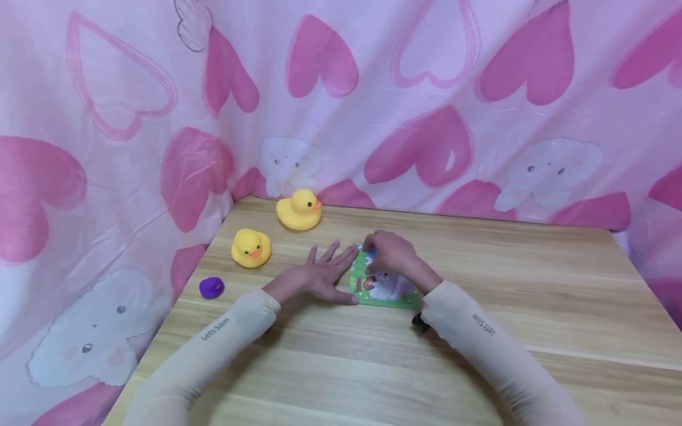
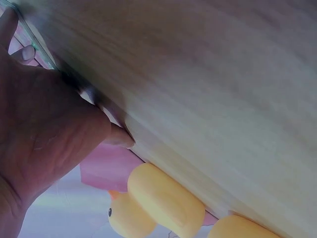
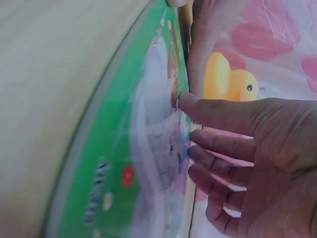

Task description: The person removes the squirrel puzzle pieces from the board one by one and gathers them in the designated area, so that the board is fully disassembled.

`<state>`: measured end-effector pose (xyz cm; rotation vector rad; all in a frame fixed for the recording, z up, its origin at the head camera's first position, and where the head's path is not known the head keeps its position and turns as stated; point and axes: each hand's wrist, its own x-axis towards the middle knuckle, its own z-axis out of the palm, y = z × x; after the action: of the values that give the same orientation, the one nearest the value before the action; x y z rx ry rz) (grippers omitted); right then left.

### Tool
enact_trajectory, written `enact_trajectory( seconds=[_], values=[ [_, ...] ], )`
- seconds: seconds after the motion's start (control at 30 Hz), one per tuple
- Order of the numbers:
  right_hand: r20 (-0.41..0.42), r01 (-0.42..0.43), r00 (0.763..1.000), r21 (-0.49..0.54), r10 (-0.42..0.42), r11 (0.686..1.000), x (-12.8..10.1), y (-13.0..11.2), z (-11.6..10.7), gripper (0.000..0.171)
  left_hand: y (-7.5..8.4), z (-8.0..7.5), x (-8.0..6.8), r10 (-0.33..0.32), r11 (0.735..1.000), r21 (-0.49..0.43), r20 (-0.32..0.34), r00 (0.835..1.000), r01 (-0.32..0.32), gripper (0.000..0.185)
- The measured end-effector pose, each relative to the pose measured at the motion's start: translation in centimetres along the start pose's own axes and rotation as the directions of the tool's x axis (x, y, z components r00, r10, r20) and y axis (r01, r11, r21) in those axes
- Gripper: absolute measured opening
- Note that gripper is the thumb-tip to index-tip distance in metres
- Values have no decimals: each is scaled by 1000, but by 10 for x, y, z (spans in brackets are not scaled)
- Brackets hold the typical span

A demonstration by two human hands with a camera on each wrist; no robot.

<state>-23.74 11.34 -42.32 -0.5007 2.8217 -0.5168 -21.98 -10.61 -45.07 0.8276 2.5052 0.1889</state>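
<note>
Behind and to both sides of the bench [image 1: 533, 284] hangs a pink cloth [image 1: 426, 89] printed with hearts and pale elephants, the largest thing in view; the bench itself is light wood and fills the lower half of the head view. On it, near the middle, lies a puzzle board [image 1: 385, 291] with a green border and a picture of a pale cartoon animal; in the right wrist view the board [image 3: 124, 163] lies flat, its picture largely filled in, though blur hides whether gaps remain. The left hand [image 1: 319, 275] lies flat, fingers spread and straight, its fingertips against the board's left edge, steadying it; its grip is released, holding nothing. The right hand [image 1: 391, 255] hovers over the board's far end with fingers curled down, and a small blue piece [image 1: 370, 252] shows at its fingertips, so I judge the grip is pinching that piece and pressing it toward the top of the picture. By that reading most of the picture is in place and this piece is yet to seat; whether others are missing I cannot tell. Left of the hands, two yellow ducks sit on the bench, the far duck [image 1: 299, 209] by the back edge and the near duck [image 1: 251, 248] well apart from the board. Nearer the left edge lies a small purple ring [image 1: 211, 287].
</note>
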Motion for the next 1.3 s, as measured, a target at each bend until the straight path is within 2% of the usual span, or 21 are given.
enact_trajectory(
  seconds=[0.2, 0.47, 0.63, 0.93, 1.3],
  values=[
    [-10, 54, 999, 105, -54, 993, 5, 12, 5, 52, -2, 1, 0, 17, 1000, 2, -10, 1000, -17, 119],
    [32, 86, 995, 229, -96, 970, 10, 25, 10, 48, -1, -1, -1, 17, 1000, -11, 2, 1000, -17, 119],
    [45, 102, 992, 257, -117, 961, 11, 28, 12, 48, 0, -1, -2, 12, 1000, -9, 3, 1000, -12, 120],
    [57, 82, 993, 300, -104, 950, 12, 31, 14, 51, -2, 1, 0, 14, 1000, -24, 2, 1000, -14, 120],
    [45, 120, 989, 289, -139, 950, 11, 32, 14, 49, 0, 1, -2, 18, 1000, -7, -3, 1000, -18, 119]
  ],
)
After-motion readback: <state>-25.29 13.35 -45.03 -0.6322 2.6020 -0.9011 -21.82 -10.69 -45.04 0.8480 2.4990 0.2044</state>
